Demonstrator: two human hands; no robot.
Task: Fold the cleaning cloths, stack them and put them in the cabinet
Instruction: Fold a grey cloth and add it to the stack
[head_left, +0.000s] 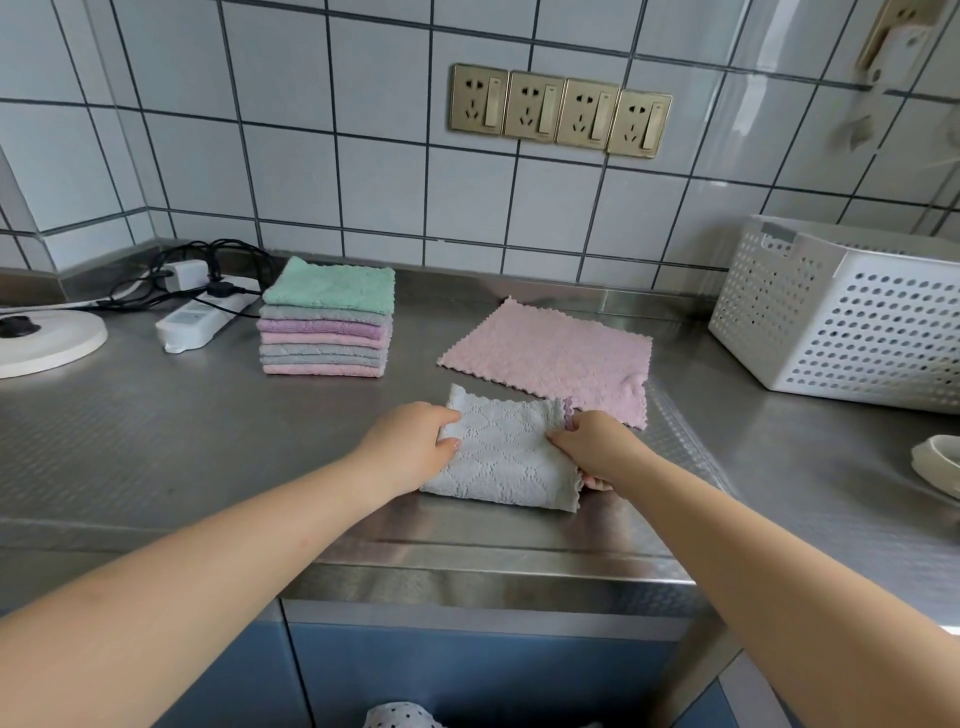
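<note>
Presently we list, item by item, working outward from our hands.

Grey cloth (501, 454): folded, flat on the steel table (156, 441), lying between our two hands. Left hand (410, 447) grips its left edge, thumb on top and fingers curled at the border. Right hand (597, 449) pinches its right edge, fingertips tucked under the lower corner.

Pink cloth (550, 358): spread open, unfolded, just beyond our right hand; its near corner touches the grey cloth's far right corner.

Stack of folded cloths (326, 325): beyond and left of our left hand, well apart from it; green on top, then grey, purple and pink layers.

White perforated basket (831, 317): far to the right of our right hand, against the tiled wall (363, 171).

Power strip (200, 319) with black cables: left of the stack. Round white base (47, 343): further left, at the edge of view.

Four brass-coloured sockets (560, 110): on the wall above.
</note>
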